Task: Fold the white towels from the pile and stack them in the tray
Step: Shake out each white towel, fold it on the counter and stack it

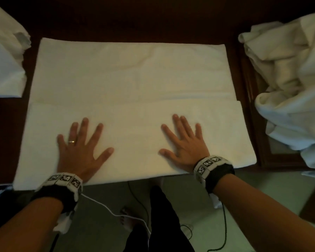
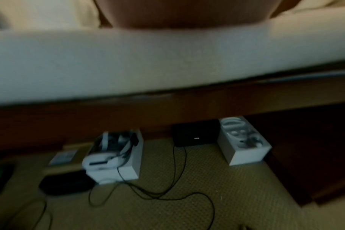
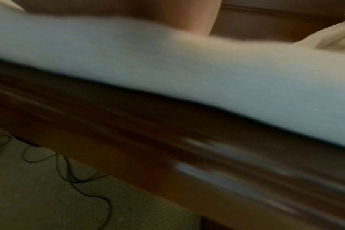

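Note:
A white towel (image 1: pixel 131 75) lies spread on the dark wooden table, its near part folded over into a band (image 1: pixel 135 135) along the front edge. My left hand (image 1: pixel 80 142) lies flat on that band with fingers spread. My right hand (image 1: pixel 185 140) lies flat on it too, further right. Both wrist views are blurred and show the towel's front edge (image 2: pixel 167 62) (image 3: pixel 207 70) hanging at the table edge. A crumpled pile of white towels (image 1: pixel 289 84) sits at the right, over a wooden tray (image 1: pixel 253 106).
More white cloth (image 1: pixel 5 57) lies at the far left of the table. Under the table, on the carpet, stand white boxes (image 2: pixel 116 157), a black box (image 2: pixel 195 133) and loose cables (image 2: pixel 167 194). My legs and feet are below the table edge.

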`<state>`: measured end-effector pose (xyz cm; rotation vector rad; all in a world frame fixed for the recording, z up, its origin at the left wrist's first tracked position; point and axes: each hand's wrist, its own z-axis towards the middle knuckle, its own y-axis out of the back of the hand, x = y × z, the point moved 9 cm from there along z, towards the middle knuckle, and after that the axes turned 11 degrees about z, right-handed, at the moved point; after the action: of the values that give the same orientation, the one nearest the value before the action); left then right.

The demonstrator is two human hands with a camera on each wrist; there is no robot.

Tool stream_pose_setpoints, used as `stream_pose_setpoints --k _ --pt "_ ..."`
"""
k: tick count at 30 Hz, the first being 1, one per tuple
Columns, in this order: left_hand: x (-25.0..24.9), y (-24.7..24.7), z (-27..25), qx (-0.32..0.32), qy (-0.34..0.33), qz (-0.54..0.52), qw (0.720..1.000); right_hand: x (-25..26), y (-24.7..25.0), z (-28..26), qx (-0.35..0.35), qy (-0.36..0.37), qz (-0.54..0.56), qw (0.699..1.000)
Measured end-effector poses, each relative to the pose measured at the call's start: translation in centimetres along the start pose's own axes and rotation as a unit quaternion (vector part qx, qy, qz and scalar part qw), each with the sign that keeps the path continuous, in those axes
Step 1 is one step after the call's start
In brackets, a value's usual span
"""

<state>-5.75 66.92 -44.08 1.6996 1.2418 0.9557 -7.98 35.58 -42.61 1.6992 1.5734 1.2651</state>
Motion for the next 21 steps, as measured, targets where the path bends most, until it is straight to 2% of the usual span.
stream_pose_setpoints --k 4,6,8,10,13,14,15,16,18,20,21 --pt "0.2 0.2 0.2 -0.01 0.006 0.014 1.0 -12.4 3.5 -3.5 -0.089 -0.155 0.051 0.983" --pt "-0.3 0.5 0.2 -0.003 0.008 0.017 1.0 -15.6 4.4 -4.4 -0.099 -0.209 0.06 0.971" --pt "-0.6 0.8 0.2 0.01 0.019 0.02 1.0 -14.6 4.8 -3.6 -0.102 -0.196 0.035 0.975" --pt "-2.0 1.9 0.4 0.006 0.003 0.033 0.999 -10.1 4.8 -1.5 -0.094 -0.119 0.011 0.988" --pt "-8.5 3.6 0.8 -0.026 -0.132 0.053 0.99 -2.3 2.7 0.8 -0.031 0.004 -0.007 0.999" --pt "-10.4 3.8 1.2 -0.029 -0.164 0.06 0.984 -1.0 2.1 1.2 -0.015 0.017 -0.012 1.0" --pt "-10.7 3.9 2.0 -0.03 -0.164 0.066 0.984 -0.3 1.7 1.7 -0.004 0.017 -0.01 1.0" --pt "-9.5 3.8 2.9 -0.025 -0.129 0.067 0.989 -0.2 1.4 2.0 0.002 0.011 -0.007 1.0" --pt "-3.5 3.1 4.3 0.008 0.014 0.024 1.0 -0.6 1.1 2.2 0.007 0.0 -0.01 1.0" --pt "3.6 2.2 3.7 0.051 0.167 -0.037 0.984 -0.7 1.1 2.2 0.012 0.001 -0.017 1.0" --pt "6.0 1.9 2.8 0.063 0.212 -0.05 0.974 -0.6 1.0 2.2 0.015 0.002 -0.016 1.0"
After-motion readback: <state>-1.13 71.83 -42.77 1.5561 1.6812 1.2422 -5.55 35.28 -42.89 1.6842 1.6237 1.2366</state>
